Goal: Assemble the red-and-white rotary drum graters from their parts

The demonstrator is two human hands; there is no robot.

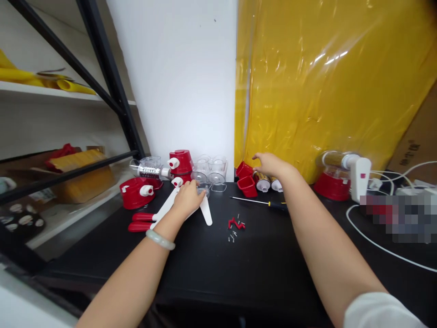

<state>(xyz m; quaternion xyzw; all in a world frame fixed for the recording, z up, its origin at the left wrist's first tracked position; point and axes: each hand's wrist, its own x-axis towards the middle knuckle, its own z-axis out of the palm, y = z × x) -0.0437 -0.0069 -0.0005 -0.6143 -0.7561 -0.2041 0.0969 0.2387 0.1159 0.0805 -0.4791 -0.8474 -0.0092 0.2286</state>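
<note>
My left hand (pixel 188 199), with a pale bangle at the wrist, reaches over white crank arms (pixel 205 212) with red grips (pixel 141 222). Its fingers are curled at a clear plastic part (pixel 204 187), which the hand partly covers. Several clear plastic housings (pixel 216 166) stand just behind. My right hand (pixel 273 165) is stretched out with fingers apart, holding nothing, above grater drums (pixel 262 181) with white ends. Left of those drums lie red plastic boxes (pixel 247 186). A screwdriver (pixel 254 201) with a dark handle lies below, partly hidden by my right forearm.
Small red parts (pixel 235 223) and several screws (pixel 233 237) lie mid-table. Red bases (pixel 133 193) stand at the left, near a clear housing with a metal drum (pixel 146 170). An assembled rotary grater (pixel 336 175) and white cables (pixel 378 250) are at the right. A black-framed shelf (pixel 128 132) borders the left.
</note>
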